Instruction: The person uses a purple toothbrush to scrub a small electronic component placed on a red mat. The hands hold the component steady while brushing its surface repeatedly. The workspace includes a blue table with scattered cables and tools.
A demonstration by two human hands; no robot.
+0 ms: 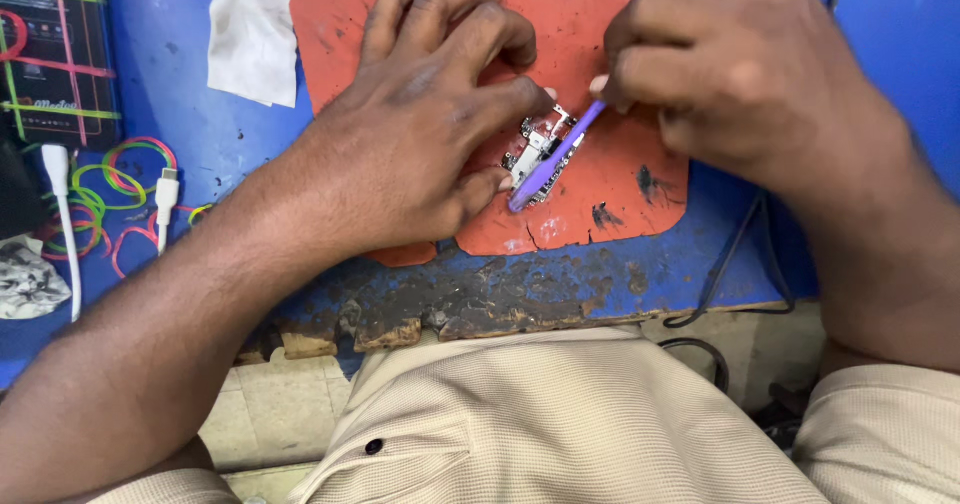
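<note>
A small circuit board (pixel 537 154) with metal shields lies on a worn red-orange mat (pixel 590 24). My left hand (pixel 420 114) presses flat on the mat, its thumb and forefinger pinning the board's left side. My right hand (pixel 740 64) grips a thin purple tool (pixel 556 157) like a pen. The tool slants down-left across the board, and its tip rests near the board's lower edge.
The mat sits on a blue table (pixel 200 134) with a chipped, burnt front edge (pixel 470 304). At the left lie coloured rubber bands (pixel 125 174), white charging cables (pixel 165 199), a white cloth (pixel 255 29) and a dark box (pixel 50 54). A black cable (pixel 730 264) hangs off the right.
</note>
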